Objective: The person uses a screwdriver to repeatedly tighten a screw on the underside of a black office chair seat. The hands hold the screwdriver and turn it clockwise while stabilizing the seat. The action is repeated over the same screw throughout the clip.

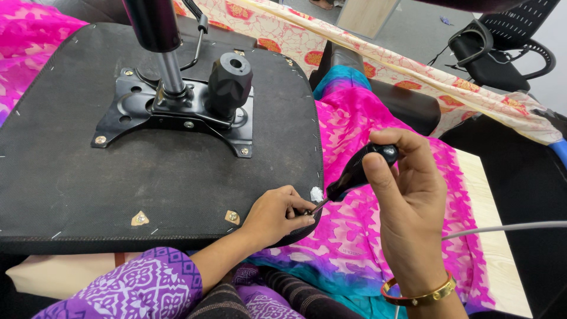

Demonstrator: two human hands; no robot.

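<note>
Screwdriver (354, 172) gripped in right hand (407, 207), left hand (277, 215) pinching its tip.

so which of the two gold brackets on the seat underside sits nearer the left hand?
The right-hand gold bracket, just beside the left hand at the seat's front edge. The other gold bracket lies farther left, away from the fingers.

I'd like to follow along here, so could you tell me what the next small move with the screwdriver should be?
Probably turn the screwdriver in place. The right hand grips its black handle, the tip sits at the seat base edge, and the left hand fingers pinch there, seemingly steadying a fastener I cannot see.
</note>
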